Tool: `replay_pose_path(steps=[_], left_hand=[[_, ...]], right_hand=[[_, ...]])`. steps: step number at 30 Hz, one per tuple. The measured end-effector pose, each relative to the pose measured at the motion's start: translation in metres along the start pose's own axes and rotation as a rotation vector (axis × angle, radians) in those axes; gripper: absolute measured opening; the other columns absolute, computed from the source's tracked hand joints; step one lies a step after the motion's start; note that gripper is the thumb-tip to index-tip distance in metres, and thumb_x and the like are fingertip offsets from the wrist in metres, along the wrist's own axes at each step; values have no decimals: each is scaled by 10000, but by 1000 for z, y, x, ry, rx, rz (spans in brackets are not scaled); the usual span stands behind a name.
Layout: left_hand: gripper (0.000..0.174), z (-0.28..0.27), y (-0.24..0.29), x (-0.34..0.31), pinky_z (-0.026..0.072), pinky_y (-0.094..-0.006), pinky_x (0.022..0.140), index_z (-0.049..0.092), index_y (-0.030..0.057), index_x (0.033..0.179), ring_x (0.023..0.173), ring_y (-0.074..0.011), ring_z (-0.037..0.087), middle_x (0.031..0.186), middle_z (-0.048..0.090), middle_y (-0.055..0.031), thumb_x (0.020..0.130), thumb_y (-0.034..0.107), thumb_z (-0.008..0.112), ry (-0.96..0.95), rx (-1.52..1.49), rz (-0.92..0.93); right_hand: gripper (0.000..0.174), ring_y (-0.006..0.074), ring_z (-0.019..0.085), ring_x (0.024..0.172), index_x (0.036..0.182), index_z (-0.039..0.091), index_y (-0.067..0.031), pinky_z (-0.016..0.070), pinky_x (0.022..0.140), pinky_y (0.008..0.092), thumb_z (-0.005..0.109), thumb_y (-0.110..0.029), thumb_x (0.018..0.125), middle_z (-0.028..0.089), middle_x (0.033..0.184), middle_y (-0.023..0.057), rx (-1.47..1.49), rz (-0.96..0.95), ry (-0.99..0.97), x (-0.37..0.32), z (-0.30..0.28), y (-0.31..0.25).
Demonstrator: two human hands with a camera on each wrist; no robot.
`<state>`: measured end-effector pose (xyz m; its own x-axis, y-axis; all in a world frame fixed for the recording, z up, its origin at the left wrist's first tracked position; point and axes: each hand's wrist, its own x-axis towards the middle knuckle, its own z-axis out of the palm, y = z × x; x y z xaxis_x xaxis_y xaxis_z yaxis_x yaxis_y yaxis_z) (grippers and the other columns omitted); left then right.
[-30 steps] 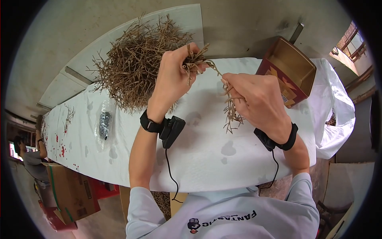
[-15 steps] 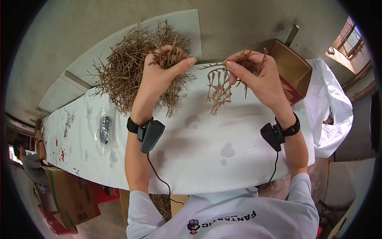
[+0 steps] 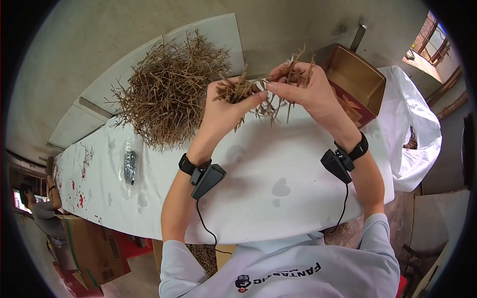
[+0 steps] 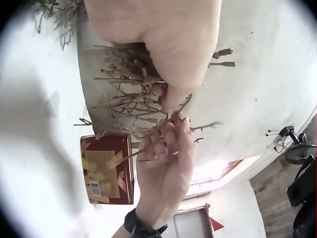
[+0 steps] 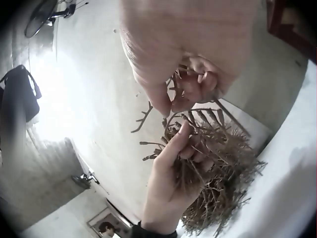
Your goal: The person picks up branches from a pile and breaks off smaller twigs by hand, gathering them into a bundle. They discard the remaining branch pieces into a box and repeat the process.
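Gripping a clump of dry brown twigs (image 3: 237, 91) in the curled fingers of the left hand (image 3: 224, 113), lifted clear of the table (image 3: 278, 198) above the middle of its far edge. Pinching stems at the right side of that clump between the thumb and curled fingers of the right hand (image 3: 309, 94), with a few stem ends poking up past the knuckles. Bringing left thumb tip and right fingertips together, touching or nearly so. Lying just left of the hands, along the far edge: a large heap of like twigs (image 3: 166, 94). Standing at the far right corner, just beside the right hand: an open red tin (image 3: 365, 84), gold inside. Lying toward the left end, well apart from both hands: a small dark bundle in clear wrap (image 3: 130, 161).
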<state>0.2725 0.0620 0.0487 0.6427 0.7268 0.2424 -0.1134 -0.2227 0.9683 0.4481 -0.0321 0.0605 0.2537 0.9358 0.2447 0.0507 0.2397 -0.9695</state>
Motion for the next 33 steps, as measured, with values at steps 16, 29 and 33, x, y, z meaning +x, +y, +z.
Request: replay_pose_path(steps=[16, 29, 33], left_hand=[[104, 0, -12, 4, 502, -211, 664, 740, -29, 919, 731, -55, 634, 812, 724, -17, 858, 46, 779, -46, -44, -17], [82, 0, -27, 5, 503, -227, 644, 700, -38, 835, 706, -51, 620, 788, 710, -13, 799, 14, 753, 48, 49, 2], [94, 5, -31, 0, 506, -274, 656, 665, -45, 854, 704, -86, 610, 764, 697, -60, 799, 7, 721, 23, 214, 103]], right_hand=[[234, 39, 501, 640, 915, 676, 58, 421, 580, 241, 723, -172, 915, 571, 683, -28, -384, 88, -115, -3, -9, 6], [244, 91, 490, 647, 891, 662, 97, 435, 602, 292, 675, -146, 897, 581, 660, 42, -487, 33, -54, -12, 3, 19], [235, 121, 476, 610, 888, 663, 91, 419, 586, 316, 656, -139, 843, 550, 632, 89, -686, -1, -33, -23, 5, 20]])
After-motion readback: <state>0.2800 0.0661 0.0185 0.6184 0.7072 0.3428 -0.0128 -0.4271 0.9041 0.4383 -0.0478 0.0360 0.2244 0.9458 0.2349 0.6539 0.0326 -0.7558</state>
